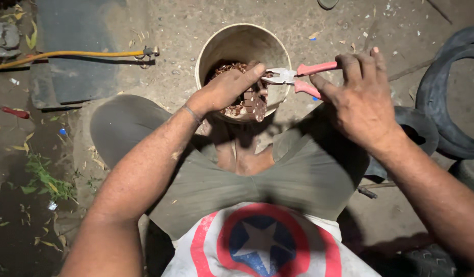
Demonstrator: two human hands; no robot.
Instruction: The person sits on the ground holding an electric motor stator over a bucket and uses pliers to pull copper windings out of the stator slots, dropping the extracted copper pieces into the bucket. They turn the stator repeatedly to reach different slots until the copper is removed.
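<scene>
Rusty chain worked with pliers over a bucket

At frame centre, the chain (249,100) is pinched by left hand (224,90) fingers; red-handled pliers (298,76) are squeezed by the right hand (362,100); the bucket (216,46) is best kept underneath.

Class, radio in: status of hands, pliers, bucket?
Left hand grips rusty chain over bucket. Right hand holds pliers, jaws at chain. Nothing blocking.
</scene>
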